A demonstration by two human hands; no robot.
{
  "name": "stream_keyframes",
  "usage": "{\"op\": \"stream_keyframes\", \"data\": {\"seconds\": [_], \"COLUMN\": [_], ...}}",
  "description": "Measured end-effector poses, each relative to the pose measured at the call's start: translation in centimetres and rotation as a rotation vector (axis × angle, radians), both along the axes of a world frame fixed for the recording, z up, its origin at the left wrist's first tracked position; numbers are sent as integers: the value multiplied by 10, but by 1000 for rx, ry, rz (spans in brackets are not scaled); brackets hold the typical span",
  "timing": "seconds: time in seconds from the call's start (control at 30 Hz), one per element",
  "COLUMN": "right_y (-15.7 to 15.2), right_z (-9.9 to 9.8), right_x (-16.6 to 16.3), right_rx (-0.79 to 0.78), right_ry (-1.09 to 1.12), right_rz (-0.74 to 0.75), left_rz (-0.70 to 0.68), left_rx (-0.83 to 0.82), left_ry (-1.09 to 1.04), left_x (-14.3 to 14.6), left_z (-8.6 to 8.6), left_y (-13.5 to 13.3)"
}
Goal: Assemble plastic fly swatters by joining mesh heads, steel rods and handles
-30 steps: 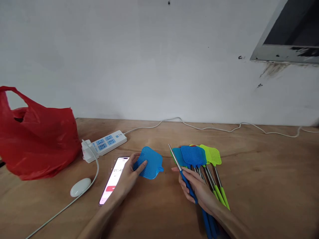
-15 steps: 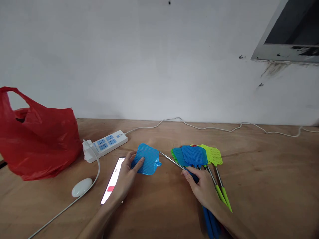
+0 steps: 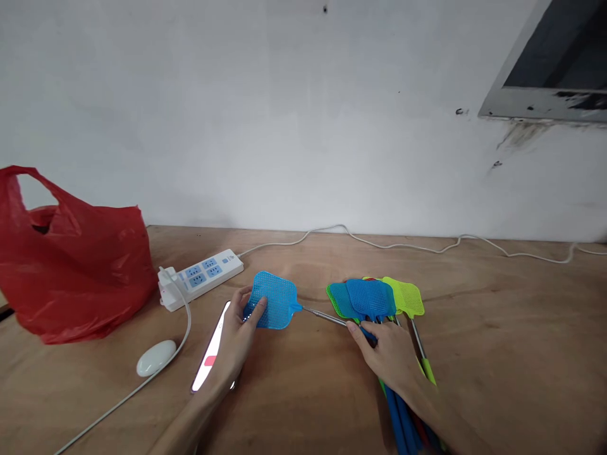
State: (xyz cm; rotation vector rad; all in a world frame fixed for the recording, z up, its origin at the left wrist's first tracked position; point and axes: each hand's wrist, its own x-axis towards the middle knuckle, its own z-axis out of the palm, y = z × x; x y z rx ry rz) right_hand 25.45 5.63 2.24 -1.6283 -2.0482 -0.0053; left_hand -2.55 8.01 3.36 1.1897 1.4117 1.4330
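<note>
My left hand (image 3: 237, 338) pinches a loose blue mesh swatter head (image 3: 272, 300) just above the wooden table (image 3: 497, 354). In my right hand (image 3: 386, 354) is a blue-handled metal rod (image 3: 325, 315), gripped near its handle. The rod's thin tip meets the small socket on the head's right edge. Right behind my right hand lies a fanned pile of finished fly swatters (image 3: 374, 297), blue and lime green, their handles running under my wrist.
A lit phone (image 3: 211, 354) lies under my left wrist. A white power strip (image 3: 202, 275) with its cable, a white oval mouse-like object (image 3: 155, 357) and a red plastic bag (image 3: 71, 265) sit to the left. A white cord (image 3: 403, 243) runs along the wall.
My right hand swung the rod from pointing up-left to lying level, and its tip reached the blue head's socket. My left hand lifted and turned the head slightly leftward.
</note>
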Motion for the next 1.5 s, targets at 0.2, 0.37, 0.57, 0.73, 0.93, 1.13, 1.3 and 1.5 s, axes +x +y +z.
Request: {"op": "stream_keyframes", "data": {"seconds": [0.2, 0.37, 0.57, 0.73, 0.93, 1.13, 1.3, 1.5], "right_y": [-2, -4, -3, -3, -3, -1, -2, -1], "right_z": [0, 2, 2, 2, 1, 0, 2, 3], "right_x": [-2, -4, -2, -2, -3, -2, -2, -1], "right_rx": [6, 12, 4, 0, 9, -28, -20, -19], "right_ry": [-58, -63, -63, -65, -52, -11, 68, 79], "right_rz": [10, 8, -11, -16, -9, 43, 72, 139], "left_rz": [-12, 31, 64, 54, 16, 7, -3, 9], "left_rx": [18, 46, 48, 38, 29, 51, 64, 91], "left_ry": [52, 110, 138, 127, 122, 182, 231, 282], "left_x": [3, 3, -1, 0, -1, -3, -4, -4], "left_z": [2, 4, 6, 1, 0, 2, 5, 0], "left_y": [-2, -4, -2, -1, -1, 0, 0, 2]}}
